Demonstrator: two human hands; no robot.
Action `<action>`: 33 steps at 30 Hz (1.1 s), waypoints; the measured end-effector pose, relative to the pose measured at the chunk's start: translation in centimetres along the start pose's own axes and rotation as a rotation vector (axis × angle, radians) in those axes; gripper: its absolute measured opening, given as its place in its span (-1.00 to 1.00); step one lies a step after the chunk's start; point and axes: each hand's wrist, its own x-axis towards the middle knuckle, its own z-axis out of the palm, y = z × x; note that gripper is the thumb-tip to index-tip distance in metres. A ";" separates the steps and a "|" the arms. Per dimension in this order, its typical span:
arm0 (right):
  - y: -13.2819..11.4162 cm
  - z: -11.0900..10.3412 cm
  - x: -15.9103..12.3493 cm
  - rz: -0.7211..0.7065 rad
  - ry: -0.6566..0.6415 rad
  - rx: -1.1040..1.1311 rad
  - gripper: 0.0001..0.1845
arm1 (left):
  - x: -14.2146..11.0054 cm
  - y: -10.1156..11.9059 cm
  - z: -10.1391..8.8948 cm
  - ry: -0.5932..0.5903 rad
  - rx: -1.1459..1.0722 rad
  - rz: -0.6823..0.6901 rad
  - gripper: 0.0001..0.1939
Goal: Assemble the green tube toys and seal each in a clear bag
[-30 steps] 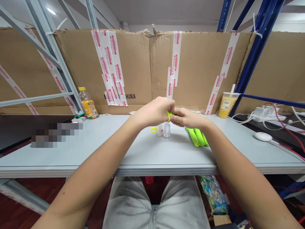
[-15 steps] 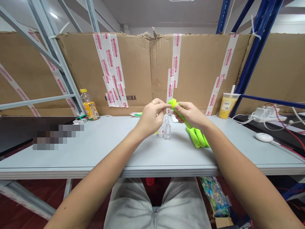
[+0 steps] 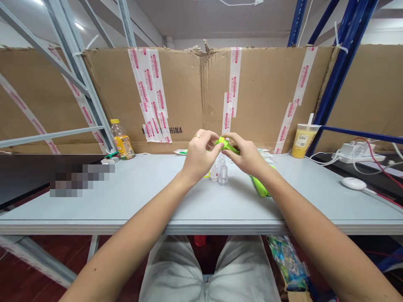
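Both hands meet above the middle of the table, holding one lime-green tube-shaped piece [image 3: 231, 147]; its exact kind is unclear. My left hand [image 3: 200, 155] pinches the end nearer to it, and the fingers partly cover that end. My right hand [image 3: 244, 153] has its fingers closed around the other part. Just below the hands, small clear bottles [image 3: 223, 175] stand upright on the table, with a yellow ring-like piece [image 3: 207, 174] at their left. More lime-green tube-shaped pieces [image 3: 260, 187] lie under my right forearm, mostly hidden by it.
On the grey table [image 3: 141, 193], a drink bottle [image 3: 124, 142] stands at the back left and a cup with a straw [image 3: 302, 140] at the back right. A white mouse-shaped object [image 3: 354, 183] and a power strip [image 3: 362, 155] with cables lie right. Cardboard [image 3: 267, 88] walls the back.
My left hand has closed on the end of the green piece, where its index finger pointed before. The right hand has moved slightly left and turned the piece flatter. The view has shifted slightly.
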 end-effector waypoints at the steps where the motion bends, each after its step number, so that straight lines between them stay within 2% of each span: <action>1: -0.2 0.2 -0.1 -0.002 0.006 -0.033 -0.59 | -0.1 0.0 0.2 0.030 0.069 0.036 -0.92; 4: -0.5 0.8 -0.2 -0.012 0.017 -0.111 -0.59 | -0.4 0.0 0.7 0.028 0.264 0.104 -0.98; 7: -0.7 1.3 -0.2 -0.042 0.040 -0.131 -0.57 | -0.4 -0.1 1.0 -0.002 0.402 0.133 -0.89; 12: -0.9 1.7 -0.2 -0.032 0.041 -0.058 -0.48 | -0.2 -0.3 1.1 0.028 0.522 0.167 -0.79; 19: -1.1 1.9 -0.2 0.037 0.049 0.043 -0.48 | -0.1 -0.1 0.4 -0.012 0.676 0.070 -0.77; 23: -0.9 2.1 -0.2 0.030 0.066 0.017 -0.51 | 0.0 -0.2 0.4 -0.032 0.770 0.083 -0.78; 28: -0.6 2.3 -0.2 0.037 0.071 -0.015 -0.56 | 0.3 -0.6 0.2 -0.150 0.849 0.079 -0.82; 33: -0.7 2.3 -0.3 0.067 0.041 -0.040 -0.59 | 0.5 -0.9 0.0 -0.283 0.821 0.094 -0.85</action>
